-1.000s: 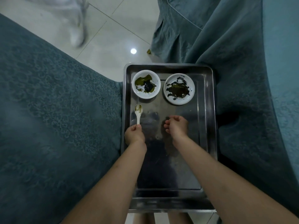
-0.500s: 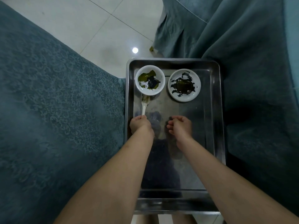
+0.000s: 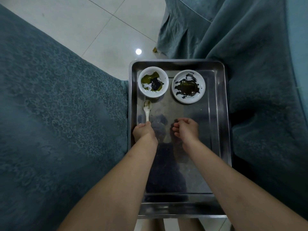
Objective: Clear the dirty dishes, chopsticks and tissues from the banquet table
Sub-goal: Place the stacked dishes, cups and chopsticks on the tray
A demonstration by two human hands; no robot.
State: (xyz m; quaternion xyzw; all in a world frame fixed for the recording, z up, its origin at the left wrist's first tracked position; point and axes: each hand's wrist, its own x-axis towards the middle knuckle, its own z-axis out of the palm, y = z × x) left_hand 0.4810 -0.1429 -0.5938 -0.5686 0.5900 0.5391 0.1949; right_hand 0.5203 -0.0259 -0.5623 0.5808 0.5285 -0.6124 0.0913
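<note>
Dishes gathered for clearing sit at the far end of a rectangular stainless-steel tray [image 3: 221,114], which looks like the collecting vessel for the job: a small white ceramic bowl [image 3: 153,82] smeared with green and dark sauce at the far left, and a shallow white ceramic saucer [image 3: 188,86] streaked with dark sauce to its right. They stand side by side, near each other but apart, presumably packed toward the far wall to leave the near stretch of the tray bare for more pieces.

A white ceramic soup spoon [image 3: 147,109] with a soiled bowl lies just on the near side of the white bowl, its scoop pointing away from the person and its handle running back to the left hand [image 3: 143,132]. That hand pinches the handle's end between curled fingers, low over the tray floor; I judge it is setting the spoon down beside the bowl, though whether the spoon already rests on the metal cannot be told.

The right hand [image 3: 187,130] hangs over the middle of the tray, fingers loosely curled with nothing in them, a clear gap from the left hand and well short of the saucer.

Teal patterned cloth [image 3: 58,114] flanks the tray on both sides, with pale floor tiles [image 3: 103,30] beyond. No chopsticks or tissues show.
</note>
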